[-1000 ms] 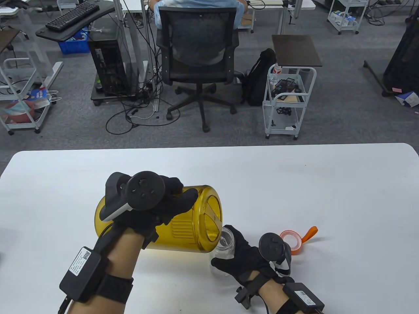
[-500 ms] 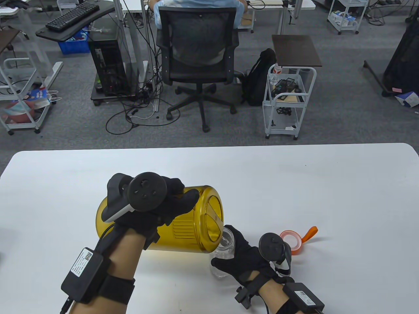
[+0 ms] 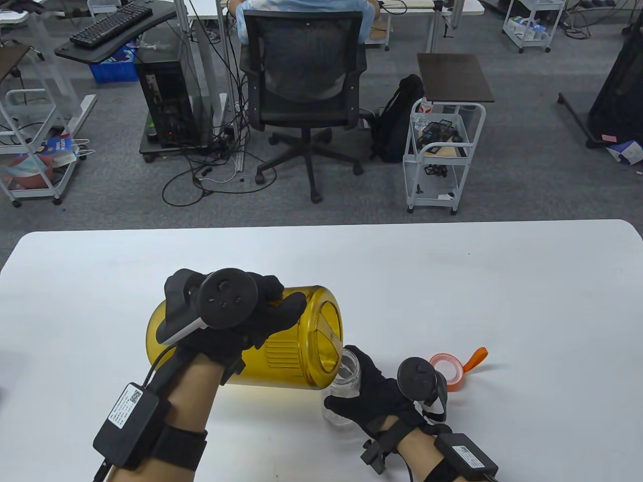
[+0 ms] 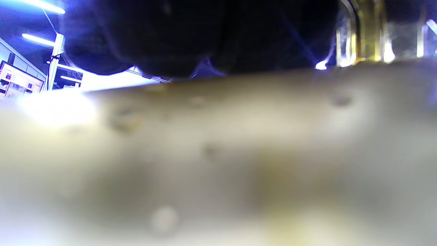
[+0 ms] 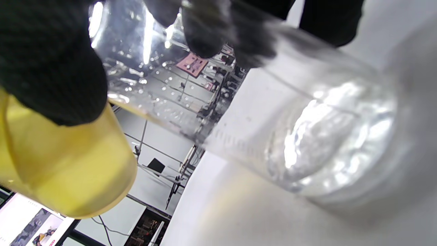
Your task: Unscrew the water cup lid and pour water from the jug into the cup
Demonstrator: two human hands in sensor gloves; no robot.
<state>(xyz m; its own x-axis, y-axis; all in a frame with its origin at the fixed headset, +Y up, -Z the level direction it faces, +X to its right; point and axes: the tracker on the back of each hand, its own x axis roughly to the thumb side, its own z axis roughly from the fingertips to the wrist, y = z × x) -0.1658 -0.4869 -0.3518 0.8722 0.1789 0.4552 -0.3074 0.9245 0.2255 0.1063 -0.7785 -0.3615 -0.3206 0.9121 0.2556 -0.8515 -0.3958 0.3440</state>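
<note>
Almost nothing has moved since a moment ago; the left hand has only lifted a tiny bit. Its fingers are wrapped round the yellow jug, which is tipped on its side, mouth over the clear cup. The right hand grips the cup, which stands on the white worktop. The orange lid lies just behind that hand.

The left hand grips the tipped yellow jug, its mouth over the cup held by the right hand; the lid lies beside.
</note>
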